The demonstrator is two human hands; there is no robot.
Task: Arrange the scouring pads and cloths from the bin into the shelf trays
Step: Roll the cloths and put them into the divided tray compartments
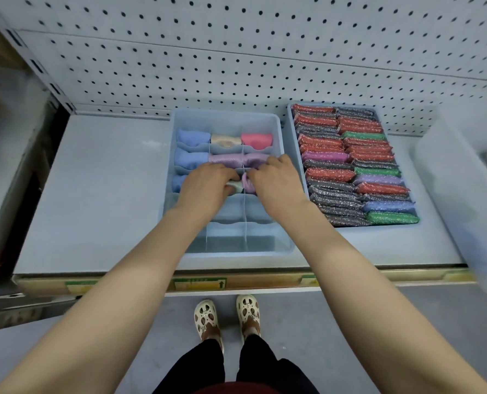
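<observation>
Left hand point(208, 182): at the centre of the frame, reaching into the divided tray; its fingers are curled down over a pale green cloth point(235, 185) in the third row, middle compartment, and grip it.
Right hand point(276, 180): just right of the left hand, over the same row; the fingers curl down onto a lilac cloth point(248, 182) in the right compartment. Fingertips are partly hidden, so whether they pinch or only press cannot be told for certain, though they look closed on the fabric.
Divided tray point(228, 250): pale blue, at centre frame on the shelf, split into three columns and several rows by wavy partitions.
Back row: a blue cloth point(193, 137), a beige cloth point(225, 140) and a pink cloth point(257, 140), one per compartment, left to right.
Second row: another blue cloth on the left, then two lilac cloths point(238, 160) touching the hands' far edge.
Third row: a blue cloth shows at the left, mostly hidden by the left hand.
Front rows: compartments nearest the bottom of the frame hold no cloths.
Scouring pad tray point(289, 129): blue, at centre right, just beside the divided tray; packed with two columns of glittery scouring pads point(350, 166) in red, grey, green, purple and blue.
Shelf point(94, 194): white, with a perforated back panel point(236, 52) across the top of the frame.
Bin point(464, 194): translucent, blurred, at the right edge; contents cannot be told.
Person: bare forearms rise from the lower corners; cream perforated shoes point(228, 317) stand on grey floor at bottom centre.
</observation>
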